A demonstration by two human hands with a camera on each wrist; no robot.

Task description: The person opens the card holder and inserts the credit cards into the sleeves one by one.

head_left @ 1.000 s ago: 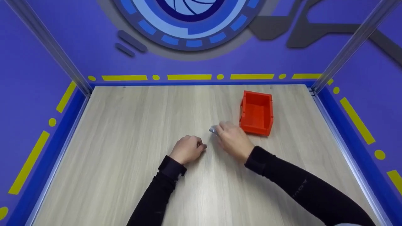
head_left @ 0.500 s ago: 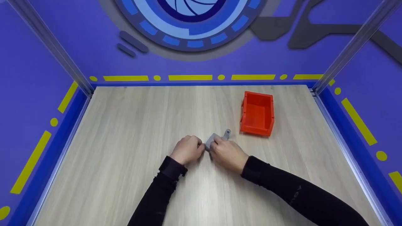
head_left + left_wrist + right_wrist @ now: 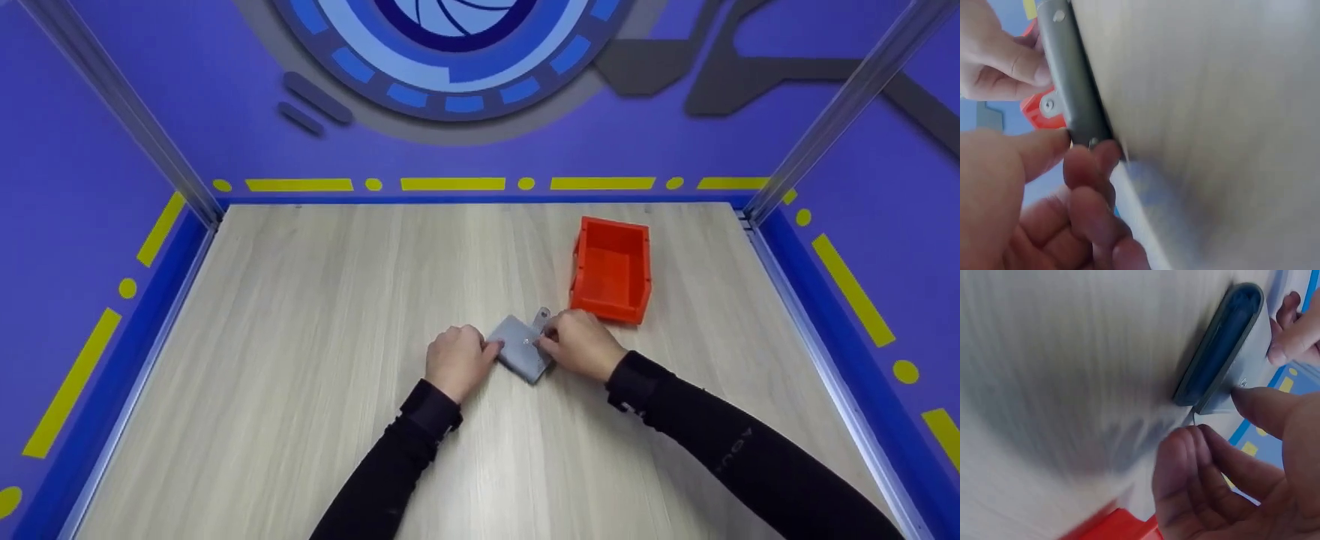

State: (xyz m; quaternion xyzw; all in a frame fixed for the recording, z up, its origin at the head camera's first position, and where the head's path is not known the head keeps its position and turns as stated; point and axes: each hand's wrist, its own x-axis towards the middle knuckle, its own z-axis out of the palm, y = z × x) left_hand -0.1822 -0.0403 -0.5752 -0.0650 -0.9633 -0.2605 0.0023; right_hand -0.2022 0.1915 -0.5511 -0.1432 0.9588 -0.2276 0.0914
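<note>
A small grey wallet with a snap strap lies between the hands on the wooden table. Its thumb and fingertips pinching the wallet's left corner, my left hand sits at the left. My right hand grips the right edge, thumb on the cover and fingers curled by the side. In the left wrist view the wallet's rounded spine and the strap's metal snap show. The right wrist view looks into the folded wallet's dark end. The right fingertips partly hide the edge there.
A red plastic bin stands just behind the right hand, nothing visible inside it. Blue panel walls with yellow marks close off the back and sides of the table.
The right hand brought the wallet leftward and down to the left hand, then shifted right to its right edge. The left hand moved slightly right and took hold of the left corner.
</note>
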